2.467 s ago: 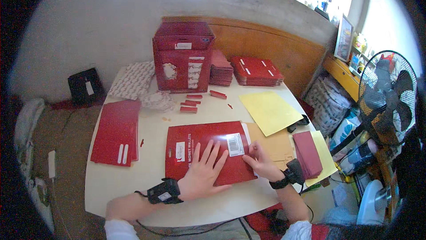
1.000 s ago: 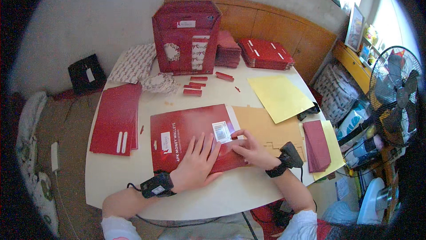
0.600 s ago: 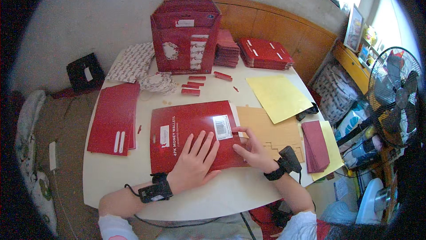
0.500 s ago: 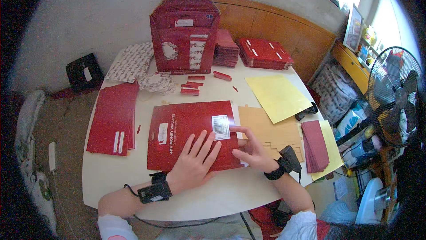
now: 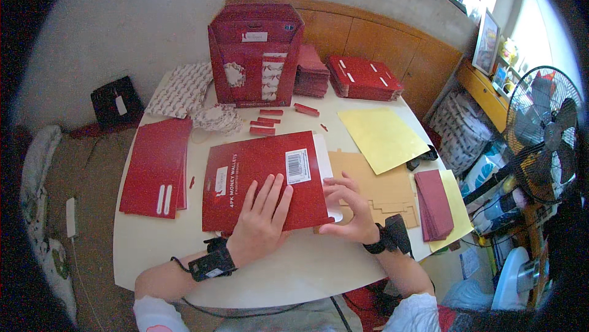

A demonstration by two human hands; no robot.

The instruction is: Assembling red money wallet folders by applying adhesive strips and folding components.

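A flat red cardboard wallet pack (image 5: 264,154) with a white barcode label lies on the table in front of me, tilted a little. My left hand (image 5: 259,224) rests on its lower part, fingers stretched out and flat. At the pack's right edge, where a white inner flap (image 5: 323,159) sticks out, my right hand (image 5: 353,212) is curved, its thumb and fingers apart. The thumb is by the lower right corner and the fingertips are beside the white flap. Whether they touch the flap is hard to see. A brown card sheet (image 5: 362,178) lies just beyond that hand.
Red card sheets (image 5: 153,166) lie at the left. Behind stand a red display box (image 5: 254,74), red stacks (image 5: 365,77) and patterned paper pieces (image 5: 181,89). Small red strips (image 5: 262,131), yellow sheets (image 5: 383,138) and dark red envelopes (image 5: 434,203) lie about; a fan (image 5: 546,135) stands right.
The red pack has turned slightly anticlockwise, its right side shifting away from me and showing more of the white flap. My right hand's fingers have come off the pack's face to its edge.
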